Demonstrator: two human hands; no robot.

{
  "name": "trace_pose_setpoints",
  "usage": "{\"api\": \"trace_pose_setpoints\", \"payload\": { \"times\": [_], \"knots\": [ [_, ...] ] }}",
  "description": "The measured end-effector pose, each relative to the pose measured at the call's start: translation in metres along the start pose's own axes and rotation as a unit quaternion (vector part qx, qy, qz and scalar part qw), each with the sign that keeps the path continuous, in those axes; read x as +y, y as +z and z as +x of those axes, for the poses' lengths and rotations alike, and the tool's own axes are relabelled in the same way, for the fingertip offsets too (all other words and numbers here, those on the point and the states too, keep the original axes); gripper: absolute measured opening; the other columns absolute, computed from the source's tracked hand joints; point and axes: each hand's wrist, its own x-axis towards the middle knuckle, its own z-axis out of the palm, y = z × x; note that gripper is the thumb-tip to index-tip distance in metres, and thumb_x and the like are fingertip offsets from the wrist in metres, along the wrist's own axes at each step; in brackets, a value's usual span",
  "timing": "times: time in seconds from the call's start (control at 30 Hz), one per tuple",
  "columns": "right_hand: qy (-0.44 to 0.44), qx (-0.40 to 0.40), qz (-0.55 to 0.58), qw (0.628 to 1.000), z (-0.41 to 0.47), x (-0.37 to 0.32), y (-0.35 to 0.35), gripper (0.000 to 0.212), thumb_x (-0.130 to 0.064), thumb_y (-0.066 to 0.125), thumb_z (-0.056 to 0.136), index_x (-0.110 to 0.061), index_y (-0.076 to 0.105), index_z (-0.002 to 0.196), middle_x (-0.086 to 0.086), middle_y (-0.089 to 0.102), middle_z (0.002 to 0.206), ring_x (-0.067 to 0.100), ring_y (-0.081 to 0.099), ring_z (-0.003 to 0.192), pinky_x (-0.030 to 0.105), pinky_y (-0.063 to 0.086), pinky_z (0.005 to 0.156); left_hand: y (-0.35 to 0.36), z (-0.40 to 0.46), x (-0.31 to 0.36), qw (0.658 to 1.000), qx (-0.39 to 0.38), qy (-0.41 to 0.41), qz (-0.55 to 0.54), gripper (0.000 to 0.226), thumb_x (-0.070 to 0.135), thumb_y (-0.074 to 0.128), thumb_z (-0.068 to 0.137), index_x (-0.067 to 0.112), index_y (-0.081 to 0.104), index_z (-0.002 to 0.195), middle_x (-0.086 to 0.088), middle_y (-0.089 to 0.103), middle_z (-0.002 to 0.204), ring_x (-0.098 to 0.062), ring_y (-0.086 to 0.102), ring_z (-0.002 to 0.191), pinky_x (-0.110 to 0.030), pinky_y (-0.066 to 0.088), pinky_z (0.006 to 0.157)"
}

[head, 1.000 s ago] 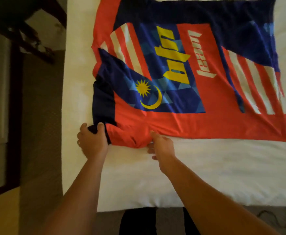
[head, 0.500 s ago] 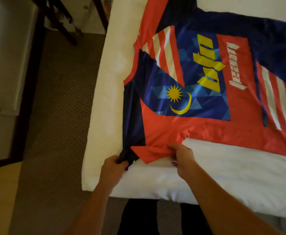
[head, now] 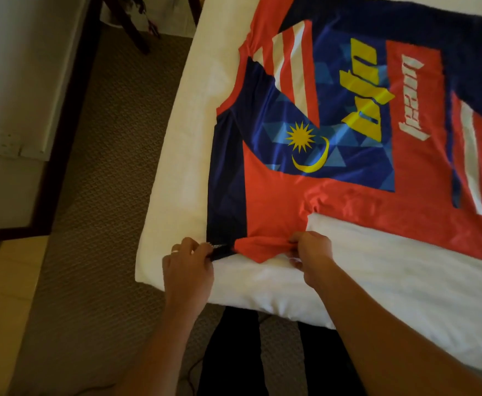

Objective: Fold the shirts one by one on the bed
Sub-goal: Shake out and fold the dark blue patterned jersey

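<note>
A red and navy shirt [head: 348, 144] with white stripes, a yellow sun and crescent and yellow lettering lies spread on the white bed [head: 391, 281]. Its near sleeve hangs toward the bed's front corner. My left hand [head: 188, 264] pinches the sleeve's dark navy edge. My right hand [head: 311, 252] grips the red part of the same sleeve, a little to the right. The sleeve is stretched flat between both hands. The shirt's right side runs out of view.
Brown patterned carpet [head: 96, 195] lies to the left of the bed. A dark-framed wall panel [head: 19, 110] stands at far left, and dark furniture legs [head: 136, 27] at the top. My dark trouser legs [head: 234, 352] are against the bed's front edge.
The view has swung left and closer, so the shirt sits further right. Both hands pulled the near sleeve toward the bed's front edge and spread it out.
</note>
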Motion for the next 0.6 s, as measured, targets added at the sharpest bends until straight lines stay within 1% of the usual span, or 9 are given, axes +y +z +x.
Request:
{"api": "trace_pose_setpoints", "payload": {
  "times": [0.07, 0.1, 0.2, 0.27, 0.3, 0.37, 0.43, 0.5, 0.6],
  "knots": [
    [-0.001, -0.019, -0.012, 1.0, 0.0, 0.0, -0.003, 0.007, -0.006, 0.065, 0.084, -0.003, 0.067, 0.09, 0.015, 0.066, 0.077, 0.03, 0.065, 0.064, 0.039, 0.054, 0.066, 0.004, -0.018, -0.007, 0.996, -0.01, 0.069, 0.058, 0.009, 0.012, 0.073, 0.074, 0.02, 0.071, 0.076, 0.003, 0.059, 0.091, -0.023, 0.055, 0.084, -0.039, 0.036, 0.075],
    [0.0, -0.03, -0.013, 0.999, 0.0, 0.0, -0.004, 0.008, -0.008, 0.067, 0.084, -0.003, 0.067, 0.091, 0.014, 0.068, 0.078, 0.03, 0.067, 0.067, 0.041, 0.056, 0.069, 0.004, -0.022, -0.01, 0.996, -0.028, 0.067, 0.059, 0.006, 0.017, 0.072, 0.075, 0.021, 0.07, 0.071, 0.006, 0.058, 0.09, -0.02, 0.054, 0.082, -0.039, 0.034, 0.076],
    [-0.016, -0.064, -0.041, 0.997, -0.001, -0.002, -0.005, 0.016, -0.018, 0.076, 0.083, -0.009, 0.066, 0.093, 0.011, 0.071, 0.089, 0.026, 0.066, 0.074, 0.042, 0.057, 0.072, 0.005, -0.015, -0.005, 0.996, -0.016, -0.063, -0.056, 0.017, 0.031, 0.055, 0.085, 0.021, 0.068, 0.079, 0.007, 0.054, 0.089, -0.018, 0.055, 0.081, -0.04, 0.04, 0.077],
    [-0.027, -0.097, -0.083, 0.991, -0.002, -0.002, -0.007, 0.022, -0.019, 0.08, 0.082, -0.01, 0.064, 0.095, 0.005, 0.069, 0.089, 0.018, 0.062, 0.072, 0.028, 0.05, 0.057, 0.001, 0.002, 0.01, 0.965, 0.027, -0.175, -0.194, 0.019, 0.032, 0.056, 0.094, 0.02, 0.066, 0.104, 0.003, 0.057, 0.102, -0.018, 0.056, 0.092, -0.038, 0.046, 0.081],
    [-0.024, -0.118, -0.107, 0.987, -0.002, -0.001, -0.008, 0.025, -0.019, 0.081, 0.082, -0.008, 0.064, 0.096, 0.004, 0.068, 0.087, 0.017, 0.06, 0.069, 0.024, 0.047, 0.055, 0.0, 0.012, 0.017, 0.943, 0.023, -0.225, -0.245, 0.024, 0.034, 0.059, 0.096, 0.019, 0.063, 0.115, 0.003, 0.058, 0.109, -0.017, 0.056, 0.098, -0.035, 0.045, 0.083],
    [-0.022, -0.164, -0.174, 0.971, -0.002, 0.002, -0.013, 0.033, -0.022, 0.082, 0.08, -0.005, 0.064, 0.102, 0.006, 0.069, 0.086, 0.018, 0.058, 0.066, 0.028, 0.045, 0.059, 0.002, 0.031, 0.025, 0.924, -0.016, -0.267, -0.272, 0.038, 0.041, 0.065, 0.094, 0.017, 0.057, 0.122, 0.001, 0.059, 0.113, -0.018, 0.056, 0.101, -0.035, 0.046, 0.084],
    [-0.036, -0.196, -0.218, 0.955, -0.002, 0.004, -0.016, 0.037, -0.024, 0.082, 0.081, -0.006, 0.064, 0.109, 0.005, 0.072, 0.096, 0.02, 0.064, 0.077, 0.032, 0.048, 0.066, 0.006, 0.042, 0.027, 0.921, -0.076, -0.269, -0.271, 0.037, 0.041, 0.072, 0.091, 0.013, 0.059, 0.112, 0.0, 0.064, 0.105, -0.022, 0.061, 0.096, -0.042, 0.052, 0.085],
    [-0.042, -0.213, -0.208, 0.954, -0.001, 0.007, -0.019, 0.038, -0.025, 0.08, 0.084, -0.008, 0.064, 0.114, 0.005, 0.073, 0.104, 0.022, 0.068, 0.088, 0.034, 0.052, 0.072, 0.009, 0.043, 0.027, 0.911, -0.095, -0.261, -0.306, 0.022, 0.029, 0.073, 0.091, 0.009, 0.064, 0.094, -0.007, 0.069, 0.092, -0.028, 0.066, 0.087, -0.047, 0.056, 0.079],
    [-0.069, -0.241, -0.257, 0.933, 0.0, 0.012, -0.028, 0.032, -0.022, 0.076, 0.088, -0.004, 0.063, 0.11, 0.009, 0.073, 0.089, 0.016, 0.061, 0.06, 0.029, 0.047, 0.058, 0.008, 0.033, 0.023, 0.887, -0.024, -0.273, -0.371, 0.023, 0.024, 0.064, 0.098, 0.005, 0.058, 0.089, -0.005, 0.061, 0.084, -0.024, 0.058, 0.081, -0.035, 0.046, 0.065]
  ]
}}
